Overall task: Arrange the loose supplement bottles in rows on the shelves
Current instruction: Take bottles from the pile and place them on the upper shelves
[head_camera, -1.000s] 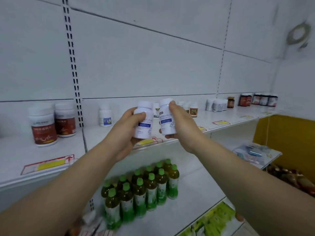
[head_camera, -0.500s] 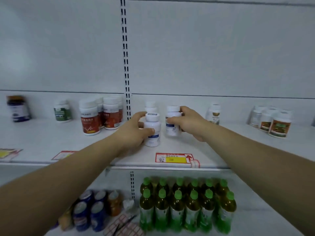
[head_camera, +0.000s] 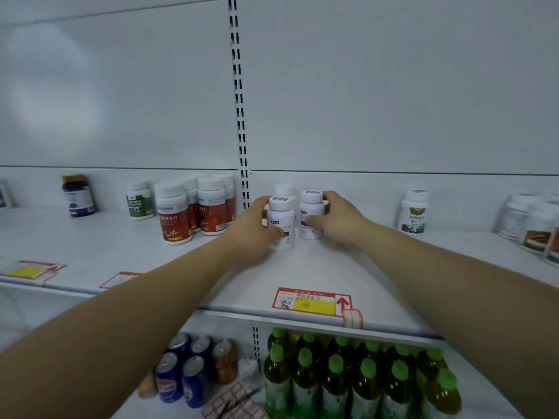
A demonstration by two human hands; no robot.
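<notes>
Both arms reach onto upper shelf, just right of slotted upright. Left hand curls round left white bottle, thumb across lower label. Right hand grips right white bottle, thumb on front, fingers behind cap. Both bottles upright, bases on shelf, side by side, left one slightly nearer front edge. Third white bottle stands directly behind. Red-label bottles grouped to left. Price tag on shelf lip. Green-capped drink bottles and cans on shelf below.
</notes>
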